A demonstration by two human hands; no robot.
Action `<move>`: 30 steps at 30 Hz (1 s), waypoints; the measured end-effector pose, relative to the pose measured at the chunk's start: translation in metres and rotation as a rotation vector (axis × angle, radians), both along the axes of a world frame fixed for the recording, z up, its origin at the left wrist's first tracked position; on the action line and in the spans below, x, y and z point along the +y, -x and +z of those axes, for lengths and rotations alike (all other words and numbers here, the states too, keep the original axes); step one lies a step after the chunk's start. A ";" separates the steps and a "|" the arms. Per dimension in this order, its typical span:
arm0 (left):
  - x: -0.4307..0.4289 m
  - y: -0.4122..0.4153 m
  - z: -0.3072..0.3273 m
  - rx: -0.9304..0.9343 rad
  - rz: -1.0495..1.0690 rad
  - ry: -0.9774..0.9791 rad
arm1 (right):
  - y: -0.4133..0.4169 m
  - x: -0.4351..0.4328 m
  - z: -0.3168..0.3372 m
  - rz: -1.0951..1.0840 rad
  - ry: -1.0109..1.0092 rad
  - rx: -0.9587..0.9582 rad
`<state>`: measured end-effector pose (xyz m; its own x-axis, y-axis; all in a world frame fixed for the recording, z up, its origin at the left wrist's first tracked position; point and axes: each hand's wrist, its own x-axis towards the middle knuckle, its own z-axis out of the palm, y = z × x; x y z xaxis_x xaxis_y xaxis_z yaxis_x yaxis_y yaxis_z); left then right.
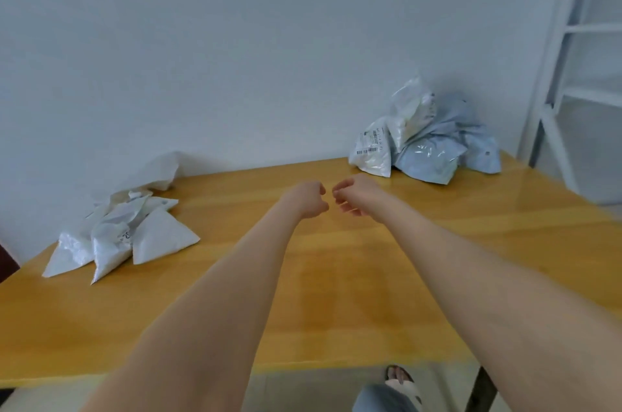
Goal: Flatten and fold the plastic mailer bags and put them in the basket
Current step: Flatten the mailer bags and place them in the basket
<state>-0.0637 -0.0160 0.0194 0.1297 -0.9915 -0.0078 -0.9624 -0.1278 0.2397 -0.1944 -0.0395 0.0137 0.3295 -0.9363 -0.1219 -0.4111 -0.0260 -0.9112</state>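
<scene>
Head view, looking forward and down over a table (303,304) with a glossy yellow-wood top that stands against a plain pale wall (235,41).

Both bare forearms reach straight out above the middle of the tabletop. The left hand (308,199) is clenched into a fist, fingers tucked under, with nothing seen in it. The right hand (353,196) is also curled, a little more loosely, its bent fingertips turned toward the left fist; nothing seen in it either. The two hands sit knuckle to knuckle with a narrow gap between them, not touching. I cannot tell whether they rest on the wood or hang just above it.

Task items lie in two heaps, well apart, neither near the hands:
- Far left of the table: folded bags (124,240), white, in flat triangular shapes, overlapping one another. Behind them a loose white sheet leans up against the wall.
- Far right, at the back edge by the wall: crumpled bags (424,145), white and pale blue, piled high and unflattened. The front white one carries a printed label (370,140) with barcodes.

Right of the table stands a white metal rack (565,81). Below the near table edge a foot (402,381) in an open sandal shows on the floor, beside a dark table leg (481,391).
</scene>
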 end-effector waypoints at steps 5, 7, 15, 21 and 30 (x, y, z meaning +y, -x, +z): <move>-0.071 0.025 -0.019 0.114 -0.043 0.047 | 0.027 -0.071 -0.017 -0.245 0.033 -0.009; -0.096 0.030 -0.027 0.172 -0.047 0.051 | 0.033 -0.096 -0.025 -0.293 0.038 0.016; -0.169 0.027 -0.043 0.415 -0.026 0.118 | 0.021 -0.178 -0.051 -0.445 0.068 0.000; -0.191 0.014 -0.039 0.584 -0.059 0.054 | 0.003 -0.198 -0.061 -0.482 0.016 -0.135; -0.168 -0.013 -0.041 0.550 -0.105 0.003 | -0.037 -0.187 -0.054 -0.513 -0.059 -0.138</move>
<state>-0.0503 -0.1838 -0.0212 0.0078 -0.9990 -0.0435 -0.7029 -0.0365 0.7103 -0.1573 -0.2266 -0.0405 -0.1517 -0.9742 -0.1670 -0.2339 0.1996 -0.9516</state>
